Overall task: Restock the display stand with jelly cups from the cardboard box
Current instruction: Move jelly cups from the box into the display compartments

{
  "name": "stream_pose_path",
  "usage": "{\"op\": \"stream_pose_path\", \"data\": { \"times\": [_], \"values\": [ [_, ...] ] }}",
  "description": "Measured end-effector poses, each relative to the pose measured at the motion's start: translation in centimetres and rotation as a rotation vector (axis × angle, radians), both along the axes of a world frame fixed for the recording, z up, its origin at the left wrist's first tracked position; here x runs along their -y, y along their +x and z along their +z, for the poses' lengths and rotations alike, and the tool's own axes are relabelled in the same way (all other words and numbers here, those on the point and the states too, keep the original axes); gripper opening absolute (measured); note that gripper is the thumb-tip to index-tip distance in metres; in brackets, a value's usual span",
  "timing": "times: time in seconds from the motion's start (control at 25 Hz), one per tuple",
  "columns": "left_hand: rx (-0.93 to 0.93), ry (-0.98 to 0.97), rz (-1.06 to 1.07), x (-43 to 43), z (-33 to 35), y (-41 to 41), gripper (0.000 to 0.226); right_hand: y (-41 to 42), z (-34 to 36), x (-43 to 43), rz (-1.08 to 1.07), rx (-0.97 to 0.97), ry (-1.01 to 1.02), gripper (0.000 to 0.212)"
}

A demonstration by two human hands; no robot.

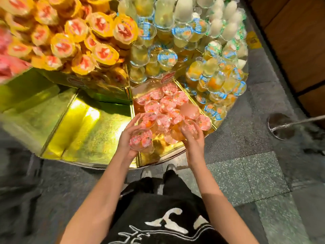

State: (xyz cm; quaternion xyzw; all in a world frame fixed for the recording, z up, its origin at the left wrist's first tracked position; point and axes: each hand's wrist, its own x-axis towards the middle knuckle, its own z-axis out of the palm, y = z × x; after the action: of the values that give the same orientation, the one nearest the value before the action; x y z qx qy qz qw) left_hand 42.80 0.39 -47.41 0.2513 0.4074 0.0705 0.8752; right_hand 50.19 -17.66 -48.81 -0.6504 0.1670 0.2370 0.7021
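the left hand [126,143] cradles a pink-lidded jelly cup [140,140] from the side. its fingers [131,125] curl round the cup's wall and reach toward a second cup just beyond, likely so several travel at once. the right hand [193,144] grasps another cup [190,126], apparently to seat it in a gap. both cups sit at the near edge of the pink pile [167,103], which lies just ahead of the fingers inside a gold compartment of the display stand [190,98]. the cardboard box is out of view.
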Motion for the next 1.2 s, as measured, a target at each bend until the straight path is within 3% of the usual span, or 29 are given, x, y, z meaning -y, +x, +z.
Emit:
{"op": "stream_pose_path", "data": {
  "times": [0.2, 0.44, 0.68, 0.88, 1.2],
  "values": [
    [-0.048, -0.041, 0.165, 0.2, -0.3, -0.5, 0.042, 2.9, -2.1, 1.0, 0.596, 0.113, -0.496, 0.086],
    [-0.088, -0.117, 0.303, 0.3, -1.6, -1.3, 0.042, 2.3, -6.5, 0.6, 1.033, 0.539, -0.947, 0.083],
    [-0.149, -0.146, 0.374, 0.0, -1.6, -1.8, 0.046, 3.9, -8.1, 0.9, 1.065, 0.659, -0.933, 0.08],
    [-0.23, -0.108, 0.331, 0.4, -0.6, -1.6, 0.047, 5.1, -8.8, 1.2, 1.141, 0.695, -0.985, 0.09],
    [-0.264, -0.112, 0.313, 0.5, -0.5, -1.6, 0.048, 6.0, -9.0, 2.0, 1.238, 0.787, -0.978, 0.074]
  ]
}}
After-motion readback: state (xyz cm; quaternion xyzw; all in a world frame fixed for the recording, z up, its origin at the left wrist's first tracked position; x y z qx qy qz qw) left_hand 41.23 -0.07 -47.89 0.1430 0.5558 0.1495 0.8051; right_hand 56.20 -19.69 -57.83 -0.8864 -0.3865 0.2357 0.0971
